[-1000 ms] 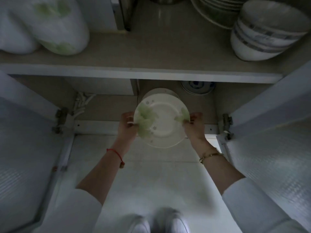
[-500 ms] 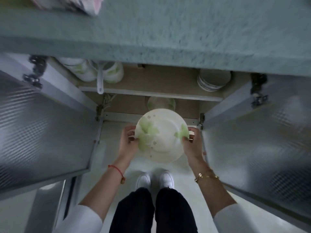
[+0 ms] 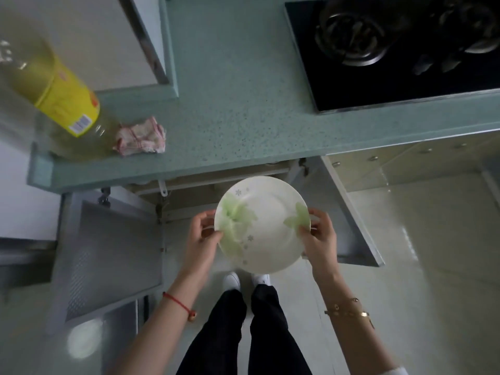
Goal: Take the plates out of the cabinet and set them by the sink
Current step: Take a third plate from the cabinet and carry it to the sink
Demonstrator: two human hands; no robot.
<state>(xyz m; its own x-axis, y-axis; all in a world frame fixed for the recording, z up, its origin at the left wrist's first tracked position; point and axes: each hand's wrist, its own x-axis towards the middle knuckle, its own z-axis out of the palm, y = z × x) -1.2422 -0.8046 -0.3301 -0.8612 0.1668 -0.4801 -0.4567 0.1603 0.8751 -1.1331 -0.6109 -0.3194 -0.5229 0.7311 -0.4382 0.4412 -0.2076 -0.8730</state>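
Observation:
A white plate with green leaf prints is held in the air in front of the open cabinet, below the countertop's front edge. My left hand grips its left rim and my right hand grips its right rim. A second rim seems to show under the plate at both hands, so it may be a small stack. The cabinet's inside is almost wholly hidden by the counter. No sink is in sight.
The teal speckled countertop holds a bottle of yellow oil and a folded rag at the left. A black gas hob is at the right. Two cabinet doors stand open either side of my legs.
I have stood up, and both hands have lifted the plate out of the lower shelf and up towards counter height. The view has risen from the cabinet's inside to the countertop.

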